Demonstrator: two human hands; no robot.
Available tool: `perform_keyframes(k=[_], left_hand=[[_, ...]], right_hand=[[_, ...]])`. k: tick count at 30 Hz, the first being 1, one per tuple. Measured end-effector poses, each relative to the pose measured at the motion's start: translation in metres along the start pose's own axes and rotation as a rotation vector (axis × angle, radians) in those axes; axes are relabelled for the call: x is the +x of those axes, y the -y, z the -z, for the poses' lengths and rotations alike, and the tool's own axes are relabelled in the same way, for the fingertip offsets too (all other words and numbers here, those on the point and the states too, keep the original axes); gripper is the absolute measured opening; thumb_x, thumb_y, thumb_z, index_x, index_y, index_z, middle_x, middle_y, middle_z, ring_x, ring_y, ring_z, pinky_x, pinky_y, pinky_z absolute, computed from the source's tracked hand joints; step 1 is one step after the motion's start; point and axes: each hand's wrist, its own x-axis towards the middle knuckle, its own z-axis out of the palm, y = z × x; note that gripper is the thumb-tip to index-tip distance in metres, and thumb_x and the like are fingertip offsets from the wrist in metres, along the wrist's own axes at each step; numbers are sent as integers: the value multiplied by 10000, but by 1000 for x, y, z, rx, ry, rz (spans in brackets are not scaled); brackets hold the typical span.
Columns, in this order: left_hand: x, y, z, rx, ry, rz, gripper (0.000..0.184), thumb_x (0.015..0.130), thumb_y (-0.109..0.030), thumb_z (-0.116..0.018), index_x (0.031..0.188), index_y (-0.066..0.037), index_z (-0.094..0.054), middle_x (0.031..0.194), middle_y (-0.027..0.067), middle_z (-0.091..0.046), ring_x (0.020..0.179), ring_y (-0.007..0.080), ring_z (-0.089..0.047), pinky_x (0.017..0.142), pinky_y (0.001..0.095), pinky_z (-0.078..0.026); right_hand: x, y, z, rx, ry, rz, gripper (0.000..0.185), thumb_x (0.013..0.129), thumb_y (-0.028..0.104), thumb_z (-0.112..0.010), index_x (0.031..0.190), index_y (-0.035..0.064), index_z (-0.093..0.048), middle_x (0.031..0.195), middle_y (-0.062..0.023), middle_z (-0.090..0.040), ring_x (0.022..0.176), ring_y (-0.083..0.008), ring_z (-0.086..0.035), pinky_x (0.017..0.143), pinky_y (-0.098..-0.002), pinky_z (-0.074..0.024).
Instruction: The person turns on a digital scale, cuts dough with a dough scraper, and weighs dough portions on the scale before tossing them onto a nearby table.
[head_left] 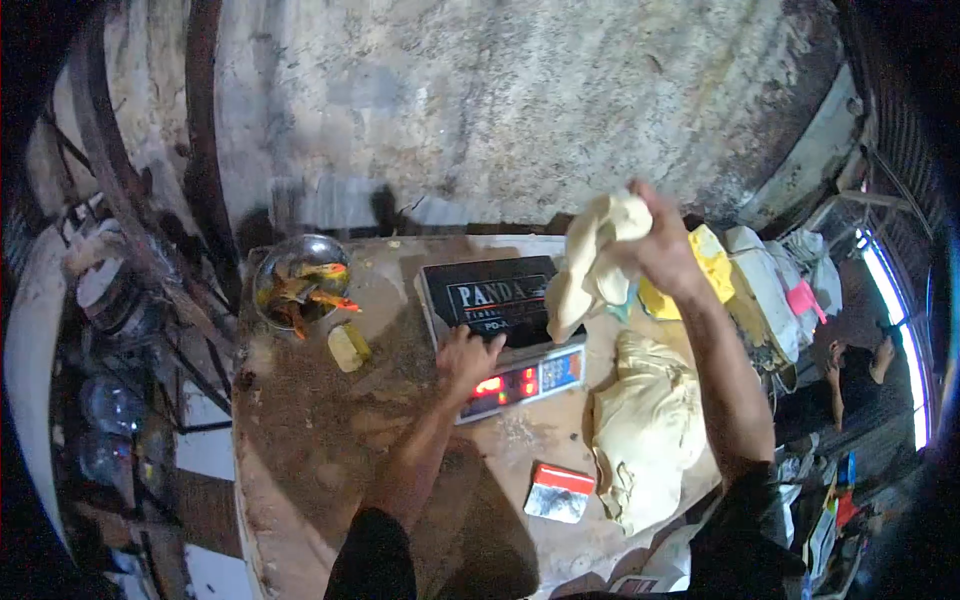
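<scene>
My right hand [668, 255] grips a long, pale piece of dough [590, 265], which hangs over the right side of the digital scale [515, 375]. Whether the dough touches the black pan, printed "PANDA", I cannot tell. My left hand [470, 355] rests on the front left of the scale, fingers laid at the pan's edge and partly over the lit red display. A large mass of dough [650, 430] lies on the table to the right of the scale. Nearer me is a flat red-and-silver piece [560, 492] that looks like a dough scraper.
A metal bowl [300, 282] with orange and yellow items stands at the table's left, a small yellowish block [348, 348] beside it. Yellow and white bags [765, 290] crowd the right edge. A stained wall [500, 110] rises behind. Another person [850, 385] is at far right.
</scene>
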Motion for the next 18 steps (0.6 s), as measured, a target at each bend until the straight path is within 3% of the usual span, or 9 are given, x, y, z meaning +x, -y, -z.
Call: perform_keyframes(k=[2,5,7,8,10,13,15,16,18], left_hand=[[31,-14,-33,-869,235,134,628,844,-568,-344,1045,-20,-575,1103,150,-542,1062,303,-487,883,405,-392],[-50,-112,41,-1992,297,-164,642,839,-551,-352,1248,-59,-400,1260,88,-453,1167,240,-426,988,431,-322],[-111,-135,71,-2468,547,-80,617,841,-540,-369,1282,-109,-364,1262,85,-446,1161,267,-427,963,477,-343],[-152,-143,100,-2677,733,-136,586,847,-531,-373,1288,-144,-366,1257,85,-450,1149,282,-434,929,492,-376],[-217,-140,113,-2768,563,-497,589,840,-509,-399,1295,-138,-348,1270,84,-434,1155,298,-424,914,543,-368],[-302,-98,125,-2708,112,-485,577,822,-463,-468,1286,-139,-358,1312,110,-368,1170,304,-407,907,547,-378],[-363,-53,140,-2145,-471,-305,533,843,-379,-489,1282,-111,-350,1296,120,-383,1149,286,-431,873,503,-439],[-401,-30,172,-2393,-425,-420,498,872,-338,-455,1280,-80,-336,1257,110,-423,1116,265,-460,871,436,-465],[-455,35,195,-1981,-894,-140,652,799,-516,-494,1254,-64,-375,1205,124,-466,1029,258,-514,857,431,-463]], right_hand=[[-10,54,21,29,-12,142,325,638,8,-623,943,28,-511,838,-34,-562,805,-87,-530,712,-239,-452],[-48,113,23,250,-135,169,307,659,-8,-601,949,14,-502,830,-37,-560,792,-105,-534,710,-244,-455],[-96,146,10,364,-232,147,348,652,13,-648,965,8,-496,856,-63,-568,832,-120,-539,727,-260,-454],[-118,130,-2,83,-301,364,374,660,56,-679,982,13,-495,915,-76,-569,877,-127,-529,757,-281,-447],[-190,141,-15,-221,42,492,490,625,123,-718,1061,53,-507,1013,-123,-550,946,-277,-540,837,-332,-420],[-316,168,-15,-666,414,370,739,573,230,-766,1246,194,-462,1393,-194,-215,1274,-425,-170,1020,-544,-173],[-387,119,5,-358,365,241,803,592,340,-739,1287,119,-402,1414,-202,-160,1285,-393,-190,1026,-498,-196],[-425,81,18,-137,305,136,857,616,411,-711,1310,54,-356,1420,-206,-143,1291,-378,-191,1024,-472,-216],[-486,-26,34,-232,85,344,758,787,423,-569,1363,70,-225,1410,-215,-159,1217,-411,-317,982,-479,-293]])
